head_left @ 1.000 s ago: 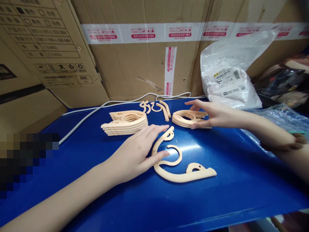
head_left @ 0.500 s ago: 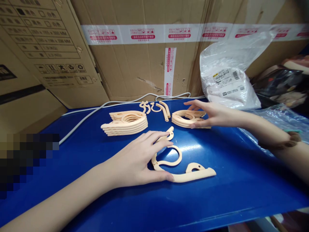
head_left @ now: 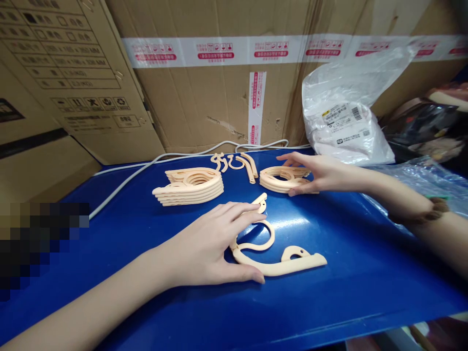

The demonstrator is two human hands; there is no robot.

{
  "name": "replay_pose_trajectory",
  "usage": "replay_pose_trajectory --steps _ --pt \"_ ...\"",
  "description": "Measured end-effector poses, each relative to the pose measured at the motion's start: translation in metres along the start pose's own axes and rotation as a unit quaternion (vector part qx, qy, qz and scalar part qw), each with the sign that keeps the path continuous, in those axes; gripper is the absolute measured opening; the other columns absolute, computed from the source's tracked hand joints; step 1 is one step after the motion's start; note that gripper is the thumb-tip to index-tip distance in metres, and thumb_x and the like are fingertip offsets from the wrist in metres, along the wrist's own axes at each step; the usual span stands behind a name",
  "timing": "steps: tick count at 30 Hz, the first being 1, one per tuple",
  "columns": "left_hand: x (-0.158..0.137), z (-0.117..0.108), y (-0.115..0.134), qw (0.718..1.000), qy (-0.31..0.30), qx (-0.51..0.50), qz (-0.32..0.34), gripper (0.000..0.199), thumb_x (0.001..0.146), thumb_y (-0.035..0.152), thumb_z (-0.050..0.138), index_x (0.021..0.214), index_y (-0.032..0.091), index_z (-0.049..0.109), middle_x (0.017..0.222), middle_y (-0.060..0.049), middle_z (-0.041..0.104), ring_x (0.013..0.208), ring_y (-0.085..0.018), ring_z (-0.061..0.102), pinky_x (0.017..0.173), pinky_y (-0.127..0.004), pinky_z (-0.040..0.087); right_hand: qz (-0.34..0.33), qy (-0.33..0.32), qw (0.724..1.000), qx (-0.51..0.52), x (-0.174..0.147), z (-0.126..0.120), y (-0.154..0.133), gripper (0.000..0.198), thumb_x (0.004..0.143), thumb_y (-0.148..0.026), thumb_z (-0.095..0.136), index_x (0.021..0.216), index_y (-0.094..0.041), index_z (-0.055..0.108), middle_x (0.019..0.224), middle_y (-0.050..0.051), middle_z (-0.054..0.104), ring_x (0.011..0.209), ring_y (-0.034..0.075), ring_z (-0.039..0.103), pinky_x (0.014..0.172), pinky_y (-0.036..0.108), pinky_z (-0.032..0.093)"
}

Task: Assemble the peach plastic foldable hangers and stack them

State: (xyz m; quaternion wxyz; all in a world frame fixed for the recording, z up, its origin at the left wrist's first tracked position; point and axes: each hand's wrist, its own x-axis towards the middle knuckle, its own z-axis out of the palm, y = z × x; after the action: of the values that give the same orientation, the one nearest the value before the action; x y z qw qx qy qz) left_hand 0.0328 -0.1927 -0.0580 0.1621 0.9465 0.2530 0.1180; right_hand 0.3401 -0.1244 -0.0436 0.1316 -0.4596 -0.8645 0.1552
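Note:
A beige folding hanger (head_left: 292, 266) lies spread on the blue table, its curved hook (head_left: 271, 236) pointing right. My left hand (head_left: 215, 243) is over its left side with fingers apart. Its fingertips reach the upper arm of the hanger, and its thumb rests just in front of the lower arm. That hand hides part of the hanger's middle. My right hand (head_left: 321, 174) spans the right end of a stack of folded hangers (head_left: 272, 185), thumb along the front edge and fingers behind. A taller stack of folded hangers (head_left: 201, 195) sits at the left.
Loose hooks (head_left: 221, 162) and two curved beige arms (head_left: 248, 168) lie between the stacks. A white cable (head_left: 146, 163) runs along the back. Cardboard boxes (head_left: 204, 102) stand behind. A white plastic bag (head_left: 347, 126) and clear wrap (head_left: 413, 180) are at the right.
My left thumb has come off the hanger's lower arm towards me. The upper arm of the hanger has shifted slightly right. My right hand stays at its stack.

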Motion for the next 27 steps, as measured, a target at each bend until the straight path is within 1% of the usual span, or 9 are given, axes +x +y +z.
replay_pose_trajectory --steps 6,11,14,17,21,23,24,26,27 --pt "-0.001 0.001 0.0 1.0 0.005 0.003 0.004 0.076 0.078 0.06 0.069 0.139 0.022 0.046 0.146 -0.01 0.047 0.133 -0.028 0.044 0.108 -0.043 0.04 -0.009 0.008 1.0 -0.003 0.001 0.0 0.003 0.09 0.073 -0.061 0.069 0.144 -0.017 0.038 0.136 0.014 0.056 0.119 0.033 0.057 0.096 0.043 0.049" --pt "-0.003 0.0 0.0 1.0 0.003 0.01 -0.002 0.079 0.077 0.063 0.067 0.141 0.023 0.043 0.147 -0.009 0.047 0.133 -0.028 0.045 0.107 -0.042 0.042 -0.014 0.011 1.0 0.002 0.0 0.001 0.003 0.087 0.074 -0.06 0.069 0.143 -0.017 0.039 0.135 0.014 0.058 0.116 0.033 0.059 0.094 0.043 0.05" --pt "-0.003 0.001 0.0 0.999 0.004 0.031 -0.014 0.087 0.075 0.069 0.065 0.144 0.023 0.039 0.15 -0.01 0.043 0.133 -0.028 0.045 0.107 -0.042 0.042 -0.013 0.012 1.0 0.002 0.0 0.001 0.002 0.086 0.074 -0.06 0.068 0.143 -0.018 0.039 0.134 0.014 0.058 0.115 0.033 0.059 0.093 0.043 0.05" --pt "-0.002 0.002 -0.001 0.997 0.021 0.067 -0.023 0.098 0.068 0.077 0.064 0.145 0.022 0.037 0.152 -0.012 0.04 0.135 -0.032 0.043 0.107 -0.045 0.04 -0.009 0.014 1.0 0.007 0.0 0.003 0.004 0.087 0.074 -0.059 0.069 0.145 -0.02 0.036 0.135 0.013 0.057 0.114 0.032 0.06 0.093 0.043 0.051" --pt "-0.001 0.003 -0.001 0.996 0.038 0.074 -0.024 0.099 0.066 0.078 0.065 0.142 0.02 0.041 0.146 -0.012 0.048 0.13 -0.032 0.047 0.106 -0.046 0.04 -0.004 0.012 1.0 0.007 0.001 0.005 0.007 0.091 0.072 -0.059 0.071 0.146 -0.022 0.034 0.137 0.012 0.055 0.117 0.031 0.058 0.096 0.044 0.05" --pt "0.0 0.002 -0.001 0.997 0.037 0.061 -0.026 0.096 0.066 0.076 0.067 0.14 0.02 0.042 0.14 -0.011 0.053 0.126 -0.03 0.05 0.103 -0.044 0.041 -0.014 0.033 0.999 0.003 0.002 0.005 0.005 0.092 0.072 -0.06 0.071 0.146 -0.02 0.035 0.138 0.014 0.054 0.122 0.033 0.054 0.1 0.046 0.047" --pt "0.0 0.002 -0.001 0.998 0.036 0.054 -0.027 0.094 0.067 0.074 0.067 0.14 0.02 0.043 0.138 -0.01 0.055 0.123 -0.029 0.052 0.102 -0.043 0.042 -0.025 0.054 0.998 -0.004 0.002 0.005 0.002 0.09 0.073 -0.061 0.069 0.146 -0.019 0.037 0.139 0.014 0.053 0.124 0.034 0.052 0.102 0.048 0.045" --pt "0.0 0.001 0.0 0.998 0.033 0.042 -0.027 0.091 0.069 0.072 0.069 0.139 0.021 0.042 0.134 -0.009 0.057 0.119 -0.028 0.054 0.099 -0.041 0.043 -0.056 0.108 0.992 -0.031 0.001 0.003 -0.008 0.081 0.076 -0.06 0.066 0.142 -0.018 0.044 0.138 0.014 0.054 0.125 0.034 0.052 0.102 0.05 0.044" --pt "0.001 0.0 0.0 0.998 0.031 0.038 -0.026 0.088 0.07 0.07 0.069 0.139 0.022 0.042 0.132 -0.008 0.058 0.117 -0.027 0.055 0.097 -0.041 0.044 -0.074 0.133 0.987 -0.049 0.0 0.003 -0.014 0.075 0.078 -0.06 0.065 0.138 -0.019 0.048 0.134 0.014 0.057 0.122 0.034 0.053 0.101 0.05 0.044"
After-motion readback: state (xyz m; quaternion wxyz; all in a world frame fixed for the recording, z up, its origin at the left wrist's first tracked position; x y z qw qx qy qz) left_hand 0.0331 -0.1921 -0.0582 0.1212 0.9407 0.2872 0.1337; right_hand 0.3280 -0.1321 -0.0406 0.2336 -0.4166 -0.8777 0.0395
